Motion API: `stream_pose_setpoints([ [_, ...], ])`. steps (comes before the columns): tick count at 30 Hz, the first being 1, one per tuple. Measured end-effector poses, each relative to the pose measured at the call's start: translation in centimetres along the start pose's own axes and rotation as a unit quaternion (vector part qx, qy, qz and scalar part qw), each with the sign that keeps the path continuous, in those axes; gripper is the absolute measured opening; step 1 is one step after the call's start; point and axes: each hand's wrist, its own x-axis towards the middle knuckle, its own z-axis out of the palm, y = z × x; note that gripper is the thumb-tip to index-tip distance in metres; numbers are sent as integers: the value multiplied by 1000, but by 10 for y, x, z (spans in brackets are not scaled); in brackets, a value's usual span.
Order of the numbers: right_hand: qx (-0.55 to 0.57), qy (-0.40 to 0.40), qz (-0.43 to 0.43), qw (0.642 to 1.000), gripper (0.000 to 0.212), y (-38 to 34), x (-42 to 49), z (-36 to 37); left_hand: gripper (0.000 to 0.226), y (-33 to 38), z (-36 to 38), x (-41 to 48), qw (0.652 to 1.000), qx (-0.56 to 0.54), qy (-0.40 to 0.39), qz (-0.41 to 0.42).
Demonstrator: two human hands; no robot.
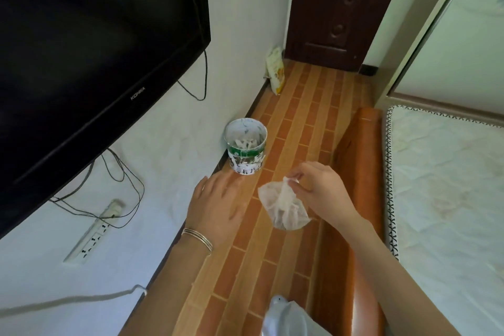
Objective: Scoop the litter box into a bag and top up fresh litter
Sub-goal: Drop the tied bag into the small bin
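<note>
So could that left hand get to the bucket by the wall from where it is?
Probably yes. The left hand hovers open just short of the bucket, with only bare floor between them; the right hand holds the bag off to the side.

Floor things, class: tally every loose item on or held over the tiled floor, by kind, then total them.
Small white bags gripped by the right hand: 1, bag
Round tubs: 1, tub
Yellow-and-white packets leaning at the wall: 1, packet
Total: 3

bag (283, 206): thin, translucent plastic, crinkled
floor (300, 117): smooth tile, brick pattern
bangles (197, 239): shiny metal
TV (81, 49): glossy black
</note>
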Motion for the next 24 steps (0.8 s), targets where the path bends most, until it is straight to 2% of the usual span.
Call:
stream_pose_setpoints([
  [10,23,-15,-16,999,11,91,119,-4,51,9,36,127,999,27,-14,-32],
  [20,43,-66,-7,997,12,160,232,35,50,-36,89,249,997,2,-39,-63],
  [24,54,-71,7,996,11,177,287,46,44,-61,109,307,998,-5,-50,-46],
])
